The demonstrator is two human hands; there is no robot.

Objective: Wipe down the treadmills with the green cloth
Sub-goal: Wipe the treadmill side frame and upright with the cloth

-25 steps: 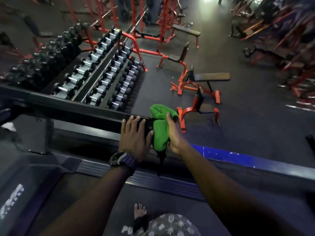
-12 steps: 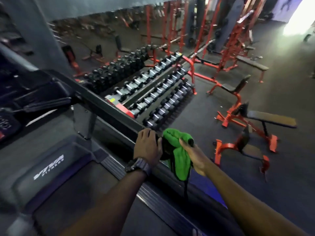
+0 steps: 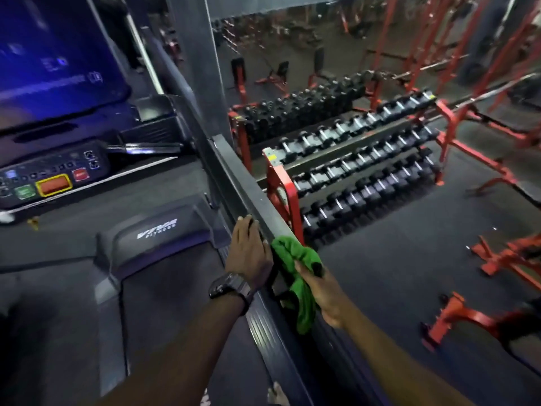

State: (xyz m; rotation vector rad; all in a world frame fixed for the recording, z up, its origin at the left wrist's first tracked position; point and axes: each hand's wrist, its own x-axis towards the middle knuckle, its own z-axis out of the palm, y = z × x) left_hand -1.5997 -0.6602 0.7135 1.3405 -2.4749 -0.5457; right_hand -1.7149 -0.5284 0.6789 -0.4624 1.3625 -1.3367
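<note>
The flat-fingered left hand [image 3: 248, 253] rests on the smooth grey metal treadmill handrail [image 3: 234, 171]; at its three o'clock, the right hand [image 3: 320, 291] grips the crumpled green terry cloth [image 3: 295, 256].

— Quick count, what've you got?
— Two hands: my left hand [image 3: 250, 253] and my right hand [image 3: 322, 291]. One green cloth [image 3: 298, 276]. One watch [image 3: 231, 287].
— Machines?
— One treadmill [image 3: 164, 230] w/ one screen [image 3: 55, 63]. One red dumbbell rack [image 3: 281, 183], three tiers; dumbbells too many and too blurry to count.
</note>
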